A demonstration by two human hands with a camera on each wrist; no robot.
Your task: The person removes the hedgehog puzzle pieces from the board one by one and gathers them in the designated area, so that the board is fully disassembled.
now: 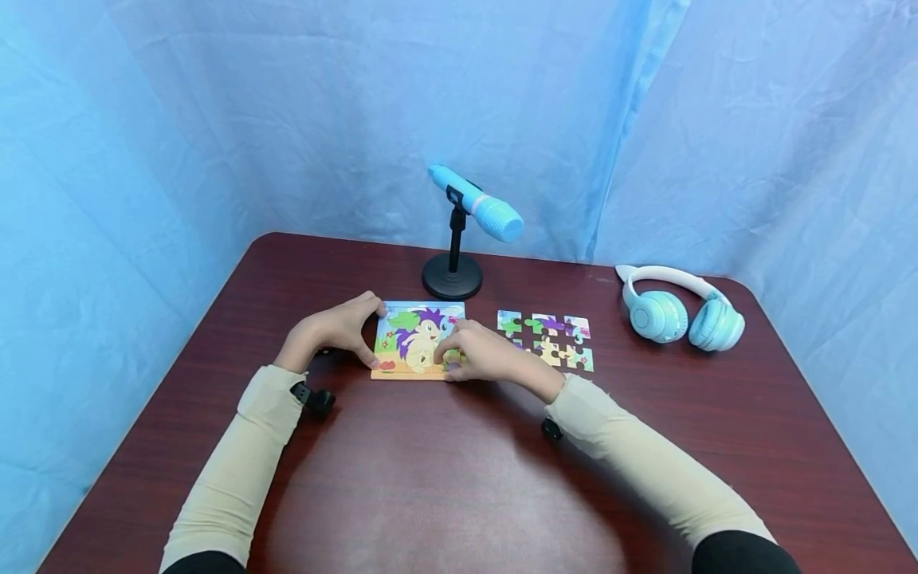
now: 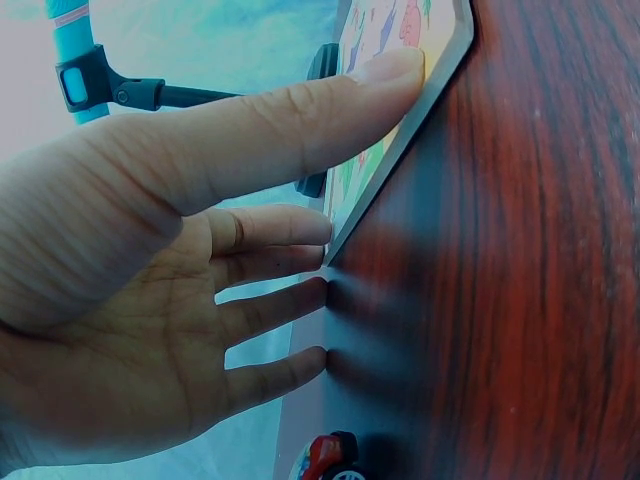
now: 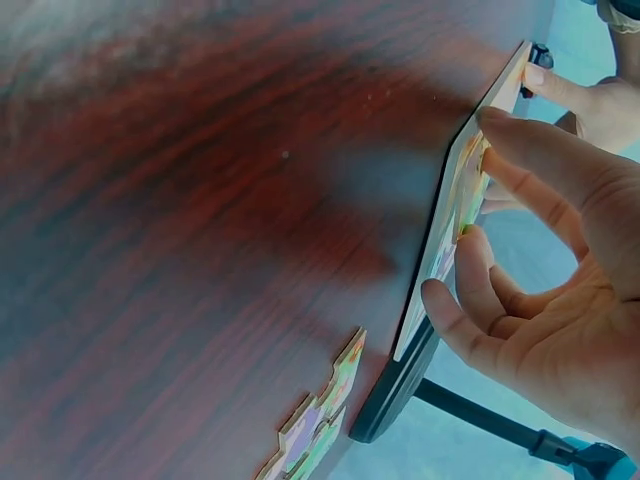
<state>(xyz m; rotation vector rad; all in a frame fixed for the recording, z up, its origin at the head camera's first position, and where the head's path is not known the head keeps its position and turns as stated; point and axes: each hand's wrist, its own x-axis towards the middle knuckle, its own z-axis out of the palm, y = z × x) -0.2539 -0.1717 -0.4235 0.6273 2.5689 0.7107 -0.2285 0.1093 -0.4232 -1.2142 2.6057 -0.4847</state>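
A cartoon-animal puzzle (image 1: 410,343) lies flat on a dark table (image 1: 430,486), near a blue microphone (image 1: 495,217) | Left hand (image 1: 335,325), spread wide, touches its left side | Right hand (image 1: 489,351), fingers loosely bent and apart, touches its right side | Loose pieces (image 1: 549,351) lie right, headphones (image 1: 657,316) beyond

bright cartoon puzzle (image 1: 418,340), lying flat, loose pieces (image 1: 547,324) nearby
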